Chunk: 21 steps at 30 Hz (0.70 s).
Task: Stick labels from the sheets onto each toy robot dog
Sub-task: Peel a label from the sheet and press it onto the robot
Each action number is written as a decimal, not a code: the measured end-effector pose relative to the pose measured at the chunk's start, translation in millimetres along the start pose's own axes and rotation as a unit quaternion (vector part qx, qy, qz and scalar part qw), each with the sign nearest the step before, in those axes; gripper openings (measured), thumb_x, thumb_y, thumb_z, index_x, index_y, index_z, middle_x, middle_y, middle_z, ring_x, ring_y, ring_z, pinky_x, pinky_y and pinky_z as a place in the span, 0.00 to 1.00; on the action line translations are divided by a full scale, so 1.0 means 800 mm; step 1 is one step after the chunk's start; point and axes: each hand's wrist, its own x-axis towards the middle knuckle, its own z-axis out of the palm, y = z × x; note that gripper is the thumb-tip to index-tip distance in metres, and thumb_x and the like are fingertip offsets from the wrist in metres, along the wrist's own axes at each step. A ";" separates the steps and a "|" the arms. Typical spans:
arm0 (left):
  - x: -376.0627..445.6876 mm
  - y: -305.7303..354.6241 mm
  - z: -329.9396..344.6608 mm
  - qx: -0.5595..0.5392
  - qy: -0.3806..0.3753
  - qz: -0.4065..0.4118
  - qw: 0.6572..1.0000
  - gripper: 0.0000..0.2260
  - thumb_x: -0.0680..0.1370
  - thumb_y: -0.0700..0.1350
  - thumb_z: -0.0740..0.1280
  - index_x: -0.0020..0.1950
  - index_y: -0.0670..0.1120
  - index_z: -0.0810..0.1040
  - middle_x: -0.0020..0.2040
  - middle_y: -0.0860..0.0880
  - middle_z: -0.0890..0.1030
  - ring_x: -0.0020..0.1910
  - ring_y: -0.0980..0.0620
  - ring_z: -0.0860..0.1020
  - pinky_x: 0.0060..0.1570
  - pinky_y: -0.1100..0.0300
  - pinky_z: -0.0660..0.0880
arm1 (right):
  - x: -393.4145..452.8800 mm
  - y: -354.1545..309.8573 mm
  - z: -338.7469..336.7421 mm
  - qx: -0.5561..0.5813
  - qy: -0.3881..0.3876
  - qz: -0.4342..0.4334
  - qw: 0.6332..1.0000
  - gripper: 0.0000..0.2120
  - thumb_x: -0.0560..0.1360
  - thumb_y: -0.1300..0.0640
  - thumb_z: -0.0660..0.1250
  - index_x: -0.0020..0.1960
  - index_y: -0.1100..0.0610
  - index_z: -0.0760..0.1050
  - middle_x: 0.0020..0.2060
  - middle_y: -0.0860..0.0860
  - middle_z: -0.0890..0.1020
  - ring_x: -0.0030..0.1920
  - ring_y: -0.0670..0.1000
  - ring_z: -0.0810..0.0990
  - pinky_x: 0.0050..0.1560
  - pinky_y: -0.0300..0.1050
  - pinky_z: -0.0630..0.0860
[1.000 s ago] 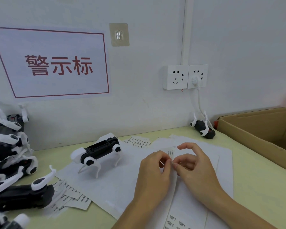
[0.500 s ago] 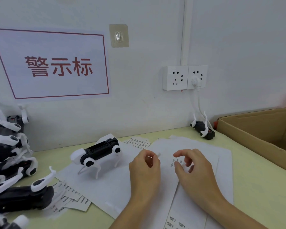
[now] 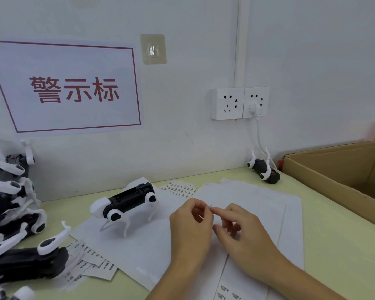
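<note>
The left hand (image 3: 192,224) and right hand (image 3: 239,231) meet fingertip to fingertip above the smooth white label sheets (image 3: 258,204), pinching between them a tiny pale label (image 3: 210,206). Left of them 1 glossy black-and-white toy robot dog (image 3: 126,202) stands on thin curved legs on the paper. A second dog (image 3: 264,167) lies by the wall, beside the brown cardboard box (image 3: 338,172).

The scene is evenly and softly lit; only faint shadows are cast. Wide-angle bending is seen at the edges, and slight blur throughout.
</note>
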 end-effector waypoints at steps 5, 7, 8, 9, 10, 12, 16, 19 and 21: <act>-0.001 0.006 -0.002 -0.019 -0.035 0.019 0.999 0.16 0.78 0.37 0.66 0.39 0.57 0.82 0.39 0.62 0.83 0.43 0.60 0.80 0.41 0.72 0.72 | 0.002 0.002 0.000 0.030 0.004 0.013 0.999 0.21 0.76 0.63 0.69 0.60 0.38 0.78 0.38 0.45 0.74 0.40 0.47 0.75 0.42 0.36 0.72; -0.003 0.009 -0.002 -0.021 -0.061 0.021 0.998 0.16 0.79 0.37 0.65 0.43 0.59 0.84 0.41 0.64 0.83 0.45 0.62 0.81 0.42 0.73 0.71 | 0.005 0.004 -0.001 0.059 0.043 0.033 0.997 0.18 0.76 0.64 0.69 0.55 0.40 0.81 0.36 0.43 0.75 0.38 0.46 0.75 0.40 0.35 0.71; -0.003 0.008 -0.002 -0.019 -0.065 0.022 0.997 0.16 0.78 0.37 0.66 0.43 0.57 0.85 0.41 0.64 0.84 0.46 0.62 0.81 0.42 0.73 0.71 | 0.006 0.006 -0.002 0.072 0.071 0.048 0.994 0.15 0.76 0.64 0.70 0.52 0.43 0.83 0.34 0.43 0.75 0.36 0.45 0.75 0.39 0.34 0.71; -0.002 0.007 -0.002 -0.017 -0.062 0.022 0.998 0.14 0.78 0.36 0.66 0.43 0.55 0.85 0.41 0.63 0.84 0.45 0.61 0.81 0.42 0.73 0.72 | 0.007 0.009 -0.004 0.084 0.098 0.064 0.990 0.12 0.76 0.63 0.70 0.48 0.46 0.83 0.32 0.43 0.75 0.35 0.44 0.74 0.38 0.34 0.70; -0.001 0.006 -0.001 -0.015 -0.056 0.022 0.998 0.12 0.78 0.37 0.67 0.43 0.53 0.84 0.40 0.61 0.84 0.44 0.61 0.81 0.41 0.72 0.72 | 0.008 0.010 -0.006 0.097 0.115 0.079 0.985 0.10 0.75 0.63 0.71 0.46 0.48 0.83 0.30 0.43 0.74 0.33 0.43 0.73 0.37 0.33 0.70; 0.000 0.005 0.000 -0.015 -0.055 0.014 0.998 0.09 0.78 0.37 0.68 0.47 0.51 0.83 0.40 0.58 0.84 0.44 0.62 0.80 0.40 0.74 0.71 | 0.009 0.012 -0.009 0.126 0.119 0.100 0.980 0.07 0.75 0.62 0.72 0.43 0.51 0.82 0.29 0.44 0.73 0.32 0.43 0.72 0.36 0.35 0.70; -0.001 0.004 0.001 -0.023 -0.089 0.007 0.996 0.11 0.78 0.37 0.66 0.48 0.52 0.83 0.42 0.55 0.84 0.46 0.61 0.80 0.41 0.73 0.72 | 0.008 0.009 -0.010 0.146 0.083 0.103 0.980 0.06 0.74 0.64 0.72 0.44 0.55 0.79 0.29 0.42 0.73 0.32 0.42 0.71 0.35 0.31 0.68; -0.001 0.005 0.001 -0.022 -0.095 0.009 0.995 0.11 0.78 0.37 0.67 0.43 0.51 0.82 0.39 0.57 0.84 0.43 0.60 0.81 0.40 0.72 0.71 | 0.007 0.007 -0.010 0.141 0.069 0.100 0.983 0.05 0.74 0.65 0.72 0.44 0.56 0.78 0.30 0.43 0.73 0.32 0.41 0.71 0.35 0.30 0.68; -0.001 0.006 0.001 -0.022 -0.096 0.013 0.995 0.09 0.78 0.37 0.67 0.41 0.50 0.82 0.39 0.58 0.83 0.42 0.60 0.80 0.39 0.73 0.70 | 0.007 0.006 -0.011 0.136 0.065 0.101 0.983 0.05 0.74 0.64 0.72 0.43 0.56 0.78 0.30 0.45 0.73 0.32 0.41 0.70 0.35 0.32 0.68</act>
